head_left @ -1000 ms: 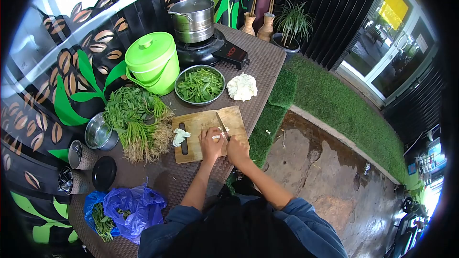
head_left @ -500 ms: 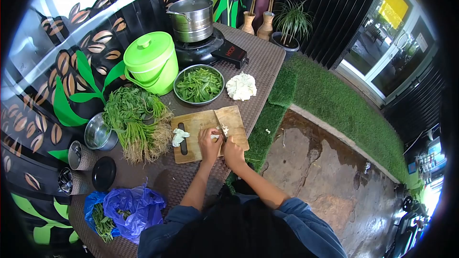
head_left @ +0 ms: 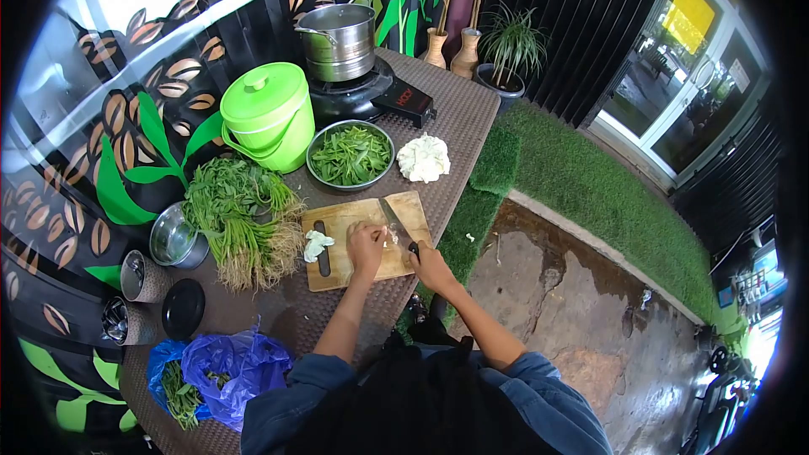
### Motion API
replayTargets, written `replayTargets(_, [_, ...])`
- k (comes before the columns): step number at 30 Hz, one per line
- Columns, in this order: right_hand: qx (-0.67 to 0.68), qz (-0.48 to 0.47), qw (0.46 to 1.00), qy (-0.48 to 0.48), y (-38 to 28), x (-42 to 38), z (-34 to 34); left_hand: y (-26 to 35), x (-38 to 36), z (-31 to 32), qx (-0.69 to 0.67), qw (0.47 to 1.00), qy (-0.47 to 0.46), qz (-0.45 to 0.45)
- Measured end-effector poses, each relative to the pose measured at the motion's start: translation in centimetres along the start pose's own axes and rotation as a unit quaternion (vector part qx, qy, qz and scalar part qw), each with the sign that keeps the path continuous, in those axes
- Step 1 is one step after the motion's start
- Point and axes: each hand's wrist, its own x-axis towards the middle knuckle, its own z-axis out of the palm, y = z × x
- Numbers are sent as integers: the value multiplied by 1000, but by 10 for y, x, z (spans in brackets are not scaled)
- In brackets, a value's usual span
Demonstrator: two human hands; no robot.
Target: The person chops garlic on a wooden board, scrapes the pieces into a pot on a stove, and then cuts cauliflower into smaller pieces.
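Observation:
On the wooden cutting board [head_left: 345, 275], small chopped white pieces [head_left: 393, 237] lie between my hands. My right hand [head_left: 435, 268] grips the dark handle of a knife [head_left: 404, 225], its blade slanting up and left over the board. My left hand [head_left: 366, 248] rests on the board with fingers bent together beside the white pieces; what they hold, if anything, is hidden. A pale crumpled clump [head_left: 318, 245] lies by the board's handle slot. Beyond the board sit a larger white crumpled clump [head_left: 424, 158] and a metal bowl of cut green leaves [head_left: 350, 154].
Left of the board lies a bunch of rooted greens [head_left: 240, 215] near a metal bowl [head_left: 178, 234]. Behind stand a green lidded bucket [head_left: 267, 115] and a steel pot [head_left: 338, 44] on a black stove [head_left: 350, 97]. Blue plastic bags [head_left: 236, 377] lie at the near left.
My right hand has moved right and slightly down with the knife, its blade now apart from my left hand. My left hand has shifted slightly left, and more white pieces show.

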Motion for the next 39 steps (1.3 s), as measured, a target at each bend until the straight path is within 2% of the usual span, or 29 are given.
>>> replayTargets(1, [-1, -1, 1000, 0, -4, 2, -4, -1, 1, 1, 0, 1000, 1, 0])
replayTargets(3, [-37, 67, 997, 8, -9, 3, -8, -1, -2, 0, 23, 998, -26, 43])
replayTargets(6, [-64, 80, 995, 7, -11, 5, 4, 5, -11, -2, 1, 997, -62, 36])
replayTargets(9, [-98, 57, 994, 6, -19, 5, 13, 10, -12, -8, 1, 998, -56, 36])
replayTargets(13, [-122, 80, 989, -17, -35, 7, 3, 7, -11, -13, -38, 998, -37, 30])
replayTargets(16, [-198, 29, 978, -54, -45, 2, -4, 4, -14, -13, -26, 998, 10, 63])
replayTargets(18, [-238, 48, 970, -13, -41, -2, 13, 4, -17, -13, -67, 998, -8, 11])
replayTargets(21, [-231, 59, 971, 31, -31, -1, 38, 2, -22, -10, -77, 997, 9, 3])
replayTargets(22, [-282, -15, 953, 110, -26, 0, 42, 2, -21, -9, -77, 997, 10, 3])
replayTargets(23, [-283, -14, 953, 109, -19, 5, 42, 1, -22, -9, -74, 997, 17, 20])
replayTargets(25, [-231, 24, 973, -3, -27, 15, 18, 0, -25, -9, -70, 997, 20, 38])
replayTargets(26, [-238, -4, 971, -11, -23, 15, 13, -1, -24, -9, -74, 996, 26, 37])
replayTargets(28, [-226, 13, 974, -6, -27, 7, 14, 1, -25, -11, -78, 996, 33, 35])
replayTargets(30, [-214, 30, 976, -1, -31, -1, 25, 3, -25, -13, -58, 998, -2, 28])
replayTargets(32, [-223, 78, 972, 19, -30, -4, 45, 1, -26, -12, -66, 997, -11, 45])
replayTargets(37, [-170, 79, 982, 17, -30, 16, 26, 5, -26, -17, -62, 994, -33, 83])
replayTargets(39, [-216, 57, 974, -24, -28, 20, 19, 2, -24, -17, -105, 990, -8, 92])
